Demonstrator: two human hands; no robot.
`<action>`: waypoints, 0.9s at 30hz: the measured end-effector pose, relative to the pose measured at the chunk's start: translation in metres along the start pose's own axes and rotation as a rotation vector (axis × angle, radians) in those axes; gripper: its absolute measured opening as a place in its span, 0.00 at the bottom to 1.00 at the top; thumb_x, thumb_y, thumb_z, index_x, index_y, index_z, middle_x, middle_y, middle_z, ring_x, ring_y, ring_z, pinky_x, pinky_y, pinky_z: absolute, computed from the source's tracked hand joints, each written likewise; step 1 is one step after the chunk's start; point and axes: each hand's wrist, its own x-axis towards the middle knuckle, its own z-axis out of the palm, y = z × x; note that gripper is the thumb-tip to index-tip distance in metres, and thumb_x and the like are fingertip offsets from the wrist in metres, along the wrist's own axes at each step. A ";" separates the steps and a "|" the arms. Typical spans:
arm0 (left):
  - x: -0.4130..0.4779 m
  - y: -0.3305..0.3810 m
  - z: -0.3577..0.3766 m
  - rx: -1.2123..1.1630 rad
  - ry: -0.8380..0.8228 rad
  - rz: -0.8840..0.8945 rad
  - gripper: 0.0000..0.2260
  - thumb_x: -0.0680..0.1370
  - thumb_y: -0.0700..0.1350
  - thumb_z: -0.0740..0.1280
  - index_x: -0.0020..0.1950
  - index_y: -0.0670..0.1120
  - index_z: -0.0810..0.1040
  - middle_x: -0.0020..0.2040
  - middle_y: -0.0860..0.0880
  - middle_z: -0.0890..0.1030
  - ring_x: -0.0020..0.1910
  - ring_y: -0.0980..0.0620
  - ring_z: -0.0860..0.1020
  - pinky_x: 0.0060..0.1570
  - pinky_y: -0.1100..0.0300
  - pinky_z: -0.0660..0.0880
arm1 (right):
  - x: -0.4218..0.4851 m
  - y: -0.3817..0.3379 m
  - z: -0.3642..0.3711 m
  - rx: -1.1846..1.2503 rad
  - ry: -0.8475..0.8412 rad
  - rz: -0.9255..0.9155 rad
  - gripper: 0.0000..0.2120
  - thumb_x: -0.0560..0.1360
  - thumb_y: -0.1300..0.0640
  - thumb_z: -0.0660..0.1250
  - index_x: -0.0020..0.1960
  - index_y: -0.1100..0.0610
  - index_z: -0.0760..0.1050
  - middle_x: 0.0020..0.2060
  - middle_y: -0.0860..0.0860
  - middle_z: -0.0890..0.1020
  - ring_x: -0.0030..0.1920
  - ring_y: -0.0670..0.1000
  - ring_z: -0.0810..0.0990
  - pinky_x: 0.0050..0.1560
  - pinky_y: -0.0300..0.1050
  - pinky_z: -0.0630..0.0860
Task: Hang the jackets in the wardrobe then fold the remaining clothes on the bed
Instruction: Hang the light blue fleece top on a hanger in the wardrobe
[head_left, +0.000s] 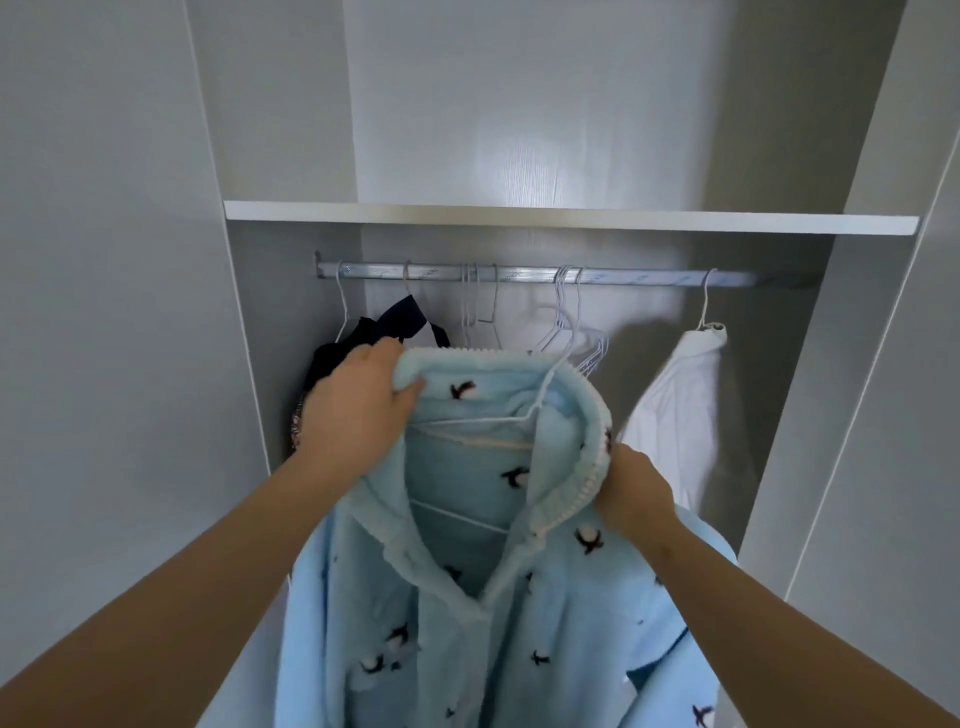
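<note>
A light blue fleece jacket (467, 597) with small dark bird prints hangs in front of me inside the open wardrobe. A white wire hanger (524, 415) sits inside its collar, and its hook reaches up toward the metal rail (649, 277). My left hand (358, 410) grips the collar's left side. My right hand (636, 491) pinches the collar's right edge by the zipper. Whether the hook rests on the rail is not clear.
On the rail hang a dark garment (363, 338) at the left, several bare white hangers (576, 332) in the middle and a white garment (680, 410) at the right. A white shelf (571, 217) runs above the rail. Grey wardrobe walls stand on both sides.
</note>
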 end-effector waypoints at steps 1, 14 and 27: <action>-0.003 0.005 -0.002 -0.178 -0.245 -0.043 0.12 0.78 0.53 0.63 0.53 0.46 0.72 0.47 0.46 0.77 0.45 0.45 0.78 0.41 0.54 0.74 | 0.000 0.000 0.001 0.018 0.006 0.017 0.07 0.78 0.60 0.56 0.49 0.57 0.73 0.49 0.56 0.80 0.51 0.57 0.78 0.46 0.46 0.71; 0.009 -0.019 0.049 0.039 -0.165 0.196 0.11 0.79 0.51 0.59 0.59 0.50 0.73 0.50 0.52 0.77 0.53 0.50 0.75 0.52 0.55 0.63 | 0.001 0.015 0.004 0.294 0.059 -0.124 0.13 0.76 0.60 0.62 0.33 0.53 0.67 0.30 0.46 0.71 0.35 0.49 0.70 0.33 0.37 0.64; 0.014 -0.010 0.053 -0.275 -0.102 0.066 0.03 0.74 0.47 0.66 0.47 0.53 0.75 0.42 0.55 0.75 0.45 0.53 0.73 0.54 0.48 0.70 | 0.000 0.031 -0.014 0.272 -0.134 -0.103 0.09 0.77 0.56 0.60 0.54 0.55 0.76 0.49 0.51 0.79 0.50 0.51 0.77 0.51 0.44 0.73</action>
